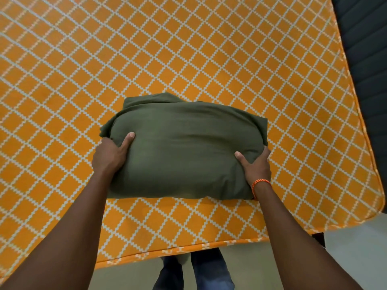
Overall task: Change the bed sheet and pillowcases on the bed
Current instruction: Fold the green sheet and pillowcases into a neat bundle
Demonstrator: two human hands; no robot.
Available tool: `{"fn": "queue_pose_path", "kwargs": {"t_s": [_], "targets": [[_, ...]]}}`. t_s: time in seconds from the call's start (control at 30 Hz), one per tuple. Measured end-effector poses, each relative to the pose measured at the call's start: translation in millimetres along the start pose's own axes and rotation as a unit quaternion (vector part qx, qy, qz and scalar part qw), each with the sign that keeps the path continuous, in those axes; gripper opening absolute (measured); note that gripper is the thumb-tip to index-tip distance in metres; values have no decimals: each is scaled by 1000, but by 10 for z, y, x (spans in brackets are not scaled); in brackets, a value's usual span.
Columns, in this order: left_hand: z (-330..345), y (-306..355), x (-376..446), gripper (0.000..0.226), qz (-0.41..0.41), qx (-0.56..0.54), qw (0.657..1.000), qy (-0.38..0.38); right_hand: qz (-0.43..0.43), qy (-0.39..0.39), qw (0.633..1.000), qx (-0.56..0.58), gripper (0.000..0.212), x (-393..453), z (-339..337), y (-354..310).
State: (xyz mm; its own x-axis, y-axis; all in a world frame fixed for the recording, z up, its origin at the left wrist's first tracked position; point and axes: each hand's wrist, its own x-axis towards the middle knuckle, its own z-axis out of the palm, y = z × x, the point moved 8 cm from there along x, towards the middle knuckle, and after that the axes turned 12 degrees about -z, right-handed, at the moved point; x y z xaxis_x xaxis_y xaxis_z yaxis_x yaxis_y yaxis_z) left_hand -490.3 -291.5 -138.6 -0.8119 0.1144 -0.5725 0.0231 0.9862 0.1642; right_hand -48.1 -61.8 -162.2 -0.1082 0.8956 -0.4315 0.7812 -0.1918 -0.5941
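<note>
A folded olive-green sheet bundle (184,149) lies on the bare orange mattress (188,49), which has a white diamond grid pattern. My left hand (111,155) grips the bundle's left edge, thumb on top and fingers tucked under the fold. At the bundle's right edge, my right hand (256,166) holds it the same way, thumb on top; an orange thread band circles that wrist. Loose corners of the green cloth stick out at the far left and far right of the bundle.
The mattress's near edge (188,248) runs across the bottom, its rounded corner at the lower right. A dark padded headboard or panel (366,59) stands along the right side. Pale floor (345,258) and my legs in jeans (196,273) show below.
</note>
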Motion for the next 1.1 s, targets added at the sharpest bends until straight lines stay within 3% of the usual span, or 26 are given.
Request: {"fn": "queue_pose_path", "kwargs": {"t_s": [0.13, 0.27, 0.47, 0.77, 1.0, 1.1], "targets": [[-6, -13, -111, 54, -5, -194, 972, -136, -3, -28, 987, 156, 76, 26, -28, -43], [-133, -106, -355, 46, -11, -233, 962, -143, -26, -39, 980, 195, 40, -40, -219, -229], [-576, -381, -848, 53, -29, -264, 956, -122, -55, -55, 981, 180, 37, -338, -577, -613], [-1761, -948, -1590, 43, -46, -314, 946, -68, -122, -80, 971, 190, 40, -1146, -890, -1579], [-2486, -1966, -2008, 43, -62, -358, 930, -50, -150, -122, 966, 172, 51, -2054, -755, -2238], [-2787, -2598, -2073, 63, -69, -370, 925, -50, -173, -120, 966, 153, 46, -2624, -586, -2520]]}}
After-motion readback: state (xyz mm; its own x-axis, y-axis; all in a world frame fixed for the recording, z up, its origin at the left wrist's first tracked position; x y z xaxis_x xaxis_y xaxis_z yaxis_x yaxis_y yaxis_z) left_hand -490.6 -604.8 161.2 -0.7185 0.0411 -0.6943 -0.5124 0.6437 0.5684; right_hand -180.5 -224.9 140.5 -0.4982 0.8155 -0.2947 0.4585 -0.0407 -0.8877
